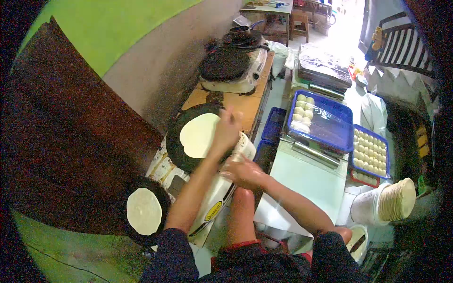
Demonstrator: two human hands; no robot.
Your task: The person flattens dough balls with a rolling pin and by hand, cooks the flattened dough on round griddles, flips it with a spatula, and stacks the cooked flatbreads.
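A pale round flatbread (198, 135) lies on a dark griddle (177, 160) on the stove. My left hand (228, 130) is over the right edge of that flatbread; its fingers are smeared by motion. Just below and to the right, my right hand (244, 172) hangs beside the stove's front edge, also blurred, and whether it holds anything cannot be made out. Another flatbread (144, 211) rests on a second dark pan (164, 202) at the lower left.
Farther back stands another stove (231, 84) with a black griddle (224, 64). On the right are a blue tray (332, 123) with dough balls (302, 111), another filled tray (370, 151), and a stack of flatbreads (397, 200) on a white bucket (366, 206).
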